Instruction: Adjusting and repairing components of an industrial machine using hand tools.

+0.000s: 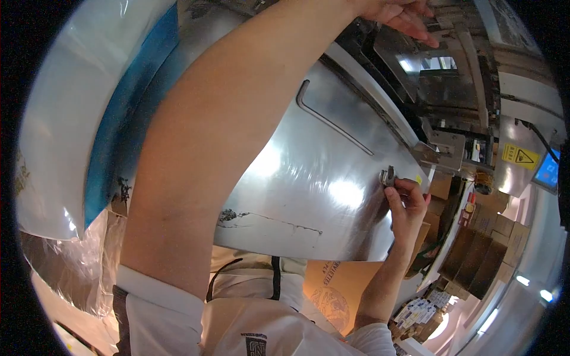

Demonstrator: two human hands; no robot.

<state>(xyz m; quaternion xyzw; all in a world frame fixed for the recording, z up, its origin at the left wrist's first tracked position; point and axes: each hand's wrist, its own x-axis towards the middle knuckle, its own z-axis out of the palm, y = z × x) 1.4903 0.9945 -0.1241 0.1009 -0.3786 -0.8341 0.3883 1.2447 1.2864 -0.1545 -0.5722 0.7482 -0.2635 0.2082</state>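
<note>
Metal piece (388,175) is small, so right hand (408,207) pinches it thumb-to-finger; left hand (407,22) half-open, seemingly empty; hex key (337,127) lies flat on bench (285,193), likely for easy reach.

I get bright white glare off the metal surface (314,160), lamps (546,295) glowing lower right, fisheye bending toward black edges.

On my remote feed I count bare hands: 2, one left hand (405,21), one right hand (409,204). L-shaped metal rod (335,128): 1. Small metal piece (388,176): 1. Steel worktop (285,199): 1. Yellow warning label (520,155): 1. Lit blue screen (547,170): 1. Cardboard boxes (475,261): several, exact number unclear to me.
</note>
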